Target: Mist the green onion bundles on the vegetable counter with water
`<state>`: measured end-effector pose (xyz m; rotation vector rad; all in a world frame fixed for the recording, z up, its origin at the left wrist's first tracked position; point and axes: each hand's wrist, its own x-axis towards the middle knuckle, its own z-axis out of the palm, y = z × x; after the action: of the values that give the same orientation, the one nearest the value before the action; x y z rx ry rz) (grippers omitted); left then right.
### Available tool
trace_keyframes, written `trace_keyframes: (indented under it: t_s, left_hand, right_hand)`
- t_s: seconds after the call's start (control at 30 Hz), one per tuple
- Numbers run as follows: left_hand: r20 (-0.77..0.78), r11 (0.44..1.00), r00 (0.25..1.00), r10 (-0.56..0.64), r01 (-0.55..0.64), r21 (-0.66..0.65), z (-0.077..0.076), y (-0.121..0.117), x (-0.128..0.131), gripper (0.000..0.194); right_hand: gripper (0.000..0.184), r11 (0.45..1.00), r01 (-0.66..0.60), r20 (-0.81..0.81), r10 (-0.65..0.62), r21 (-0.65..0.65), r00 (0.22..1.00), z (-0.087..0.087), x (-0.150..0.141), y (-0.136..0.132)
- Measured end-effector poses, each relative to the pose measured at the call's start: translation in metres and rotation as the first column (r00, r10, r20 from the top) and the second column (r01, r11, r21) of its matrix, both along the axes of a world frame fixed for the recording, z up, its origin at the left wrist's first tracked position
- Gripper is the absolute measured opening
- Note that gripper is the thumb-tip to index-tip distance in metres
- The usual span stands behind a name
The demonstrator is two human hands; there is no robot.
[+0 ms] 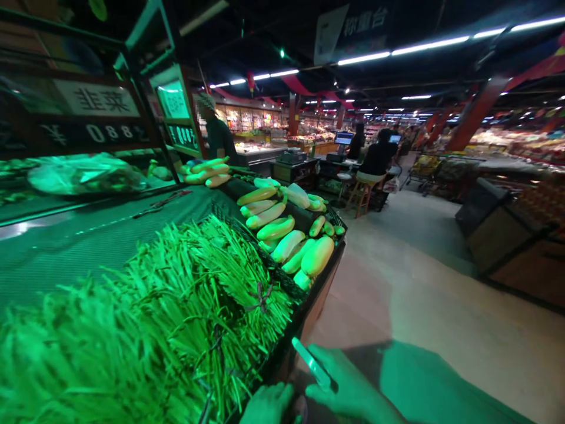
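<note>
My right hand [342, 377] is closed around a slim, pale, bar-shaped object [311, 362] that points up and to the left; its kind is unclear. Beside it at the bottom edge, my left hand [268, 403] is partly cut off, with its fingers curled. Something dark and roundish [301, 409] sits between the two hands, too hidden to name. Just left of my hands, bundles of Chinese chives [176, 312], some bound with dark ties [261, 296], lie heaped on the display stand. Neither hand visibly grips the chives.
Pale green squashes [269, 215] lie beyond the chives in black crates. Price signs [95, 112] hang over the sloping green-lit shelf [110, 229]. A person [218, 132] stands behind the stand; another [377, 153] sits on a stool by a counter. The aisle floor [419, 282] runs along the right.
</note>
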<state>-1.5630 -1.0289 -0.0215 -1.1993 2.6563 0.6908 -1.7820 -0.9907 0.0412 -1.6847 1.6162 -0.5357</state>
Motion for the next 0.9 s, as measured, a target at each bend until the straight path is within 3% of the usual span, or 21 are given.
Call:
trace_keyframes:
  t_s: [0.13,0.3,0.4,0.5,0.6,0.7,0.77,0.83,0.9]
  left_hand:
    - [0.055,0.985,0.991,-0.125,0.117,0.126,0.018,-0.031,-0.059,0.028]
    - [-0.222,0.996,0.972,-0.078,0.084,0.018,0.059,-0.083,-0.095,0.023]
    - [-0.347,0.997,0.938,-0.025,-0.004,-0.082,0.085,-0.127,-0.121,0.025]
    - [-0.363,0.937,0.929,0.068,-0.185,-0.297,0.104,-0.168,-0.145,0.026]
    - [-0.453,0.841,0.885,0.112,-0.327,-0.431,0.116,-0.188,-0.167,0.026]
    - [-0.547,0.847,0.828,0.121,-0.373,-0.378,0.116,-0.188,-0.193,0.028]
    - [-0.538,0.844,0.826,0.168,-0.402,-0.355,0.106,-0.184,-0.214,0.032]
    - [-0.510,0.796,0.830,0.226,-0.459,-0.394,0.089,-0.182,-0.234,0.037]
    - [-0.478,0.711,0.827,0.294,-0.524,-0.469,0.070,-0.183,-0.251,0.040]
  right_hand:
    - [0.052,0.992,0.093,0.013,-0.095,0.081,0.995,-0.010,-0.040,-0.013]
    - [0.073,0.951,0.279,-0.047,-0.275,0.132,0.960,-0.051,-0.099,-0.017]
    - [0.072,0.945,0.285,-0.037,-0.282,0.159,0.959,-0.068,-0.127,-0.019]
    - [0.066,0.968,0.202,0.047,-0.211,0.149,0.976,-0.063,-0.153,-0.029]
    - [0.061,0.988,0.131,0.123,-0.140,0.076,0.982,-0.043,-0.184,-0.046]
    - [0.061,0.991,0.136,0.141,-0.137,0.022,0.980,-0.025,-0.228,-0.063]
    - [0.061,0.978,0.208,0.132,-0.205,-0.004,0.970,-0.019,-0.262,-0.072]
    - [0.061,0.961,0.274,0.125,-0.268,-0.038,0.955,-0.016,-0.294,-0.081]
    - [0.061,0.958,0.281,0.123,-0.272,-0.060,0.954,-0.014,-0.319,-0.089]
